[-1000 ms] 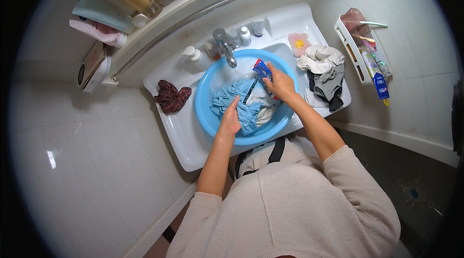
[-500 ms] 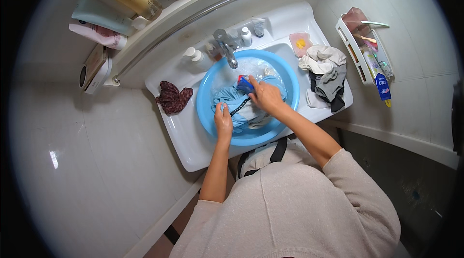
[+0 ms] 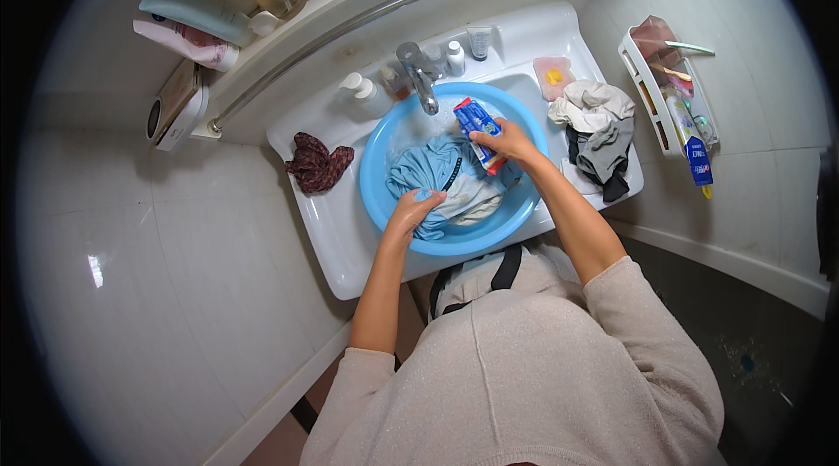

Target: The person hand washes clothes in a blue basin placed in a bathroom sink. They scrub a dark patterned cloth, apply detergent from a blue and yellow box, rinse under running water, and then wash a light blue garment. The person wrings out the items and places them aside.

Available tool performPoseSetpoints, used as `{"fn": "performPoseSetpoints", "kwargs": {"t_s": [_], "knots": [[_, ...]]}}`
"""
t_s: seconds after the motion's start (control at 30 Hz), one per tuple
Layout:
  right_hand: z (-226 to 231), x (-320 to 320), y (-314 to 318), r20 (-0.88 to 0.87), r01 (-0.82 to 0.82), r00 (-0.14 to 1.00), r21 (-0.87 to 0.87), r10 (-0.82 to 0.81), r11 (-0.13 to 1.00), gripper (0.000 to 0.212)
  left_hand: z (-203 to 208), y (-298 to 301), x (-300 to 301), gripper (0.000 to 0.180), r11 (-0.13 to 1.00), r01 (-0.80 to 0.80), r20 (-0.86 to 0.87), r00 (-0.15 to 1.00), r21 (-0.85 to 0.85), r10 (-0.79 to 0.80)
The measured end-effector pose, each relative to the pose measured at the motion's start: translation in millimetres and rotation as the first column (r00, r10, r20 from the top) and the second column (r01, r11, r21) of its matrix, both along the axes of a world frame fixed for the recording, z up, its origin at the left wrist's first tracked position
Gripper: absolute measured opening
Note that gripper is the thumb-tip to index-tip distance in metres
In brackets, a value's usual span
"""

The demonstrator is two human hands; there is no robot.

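A light blue basin (image 3: pixel 374 195) stands in the sink, with suds and wet laundry in it. My left hand (image 3: pixel 409 211) grips the near left part of a light blue garment (image 3: pixel 428 165), which has a dark dotted strip. Whitish cloth (image 3: pixel 476 201) lies bunched beside the garment. Above the basin's right half, my right hand (image 3: pixel 509 144) is closed around a blue-and-red wrapped bar (image 3: pixel 477 124). Its printed face shows, tilted, off the cloth. What is inside the wrapper cannot be seen.
A faucet (image 3: pixel 419 73) reaches over the basin's far rim. Dark red cloth (image 3: pixel 316 164) lies on the sink's left side; white and grey clothes (image 3: pixel 601 130) lie on the right, by a soap dish (image 3: pixel 553 77). A pump bottle (image 3: pixel 365 95) stands behind. A caddy (image 3: pixel 651 86) hangs on the right wall.
My right hand has lifted the wrapped bar off the garment and turned it, moving right. My left hand has shifted inward on the cloth, its thumb now stretched across it. The view has shifted slightly.
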State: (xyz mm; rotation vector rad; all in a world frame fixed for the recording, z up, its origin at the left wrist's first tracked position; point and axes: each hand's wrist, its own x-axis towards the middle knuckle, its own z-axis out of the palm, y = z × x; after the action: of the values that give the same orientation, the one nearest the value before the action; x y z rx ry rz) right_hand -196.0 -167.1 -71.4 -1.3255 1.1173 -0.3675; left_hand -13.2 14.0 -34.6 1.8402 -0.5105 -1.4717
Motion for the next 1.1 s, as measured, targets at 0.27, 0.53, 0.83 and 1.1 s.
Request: {"fn": "performPoseSetpoints", "kwargs": {"t_s": [0.27, 0.53, 0.83, 1.1], "knots": [[-9, 17, 15, -0.008, -0.19, 0.982, 0.043, 0.191, 0.981, 0.053, -22, -4, 6, 0.039, 0.909, 0.388, 0.365, 0.877, -0.154, -0.312], [85, -11, 24, 0.352, -0.036, 0.933, 0.286, -0.07, 0.957, 0.048, 30, -9, -7, 0.026, 0.909, 0.236, 0.118, 0.971, -0.344, -0.208], [147, -1, 28, 0.621, 0.01, 0.765, 0.256, -0.173, 0.967, 0.051, 57, -39, -10, 0.043, 0.856, -0.449, -0.903, 0.427, -0.254, -0.044], [106, 4, 20, 0.034, 0.143, 0.989, -0.508, -0.146, 0.85, 0.047, 41, -63, -35, 0.047, 0.869, -0.424, -0.925, 0.369, -0.254, -0.09]]}}
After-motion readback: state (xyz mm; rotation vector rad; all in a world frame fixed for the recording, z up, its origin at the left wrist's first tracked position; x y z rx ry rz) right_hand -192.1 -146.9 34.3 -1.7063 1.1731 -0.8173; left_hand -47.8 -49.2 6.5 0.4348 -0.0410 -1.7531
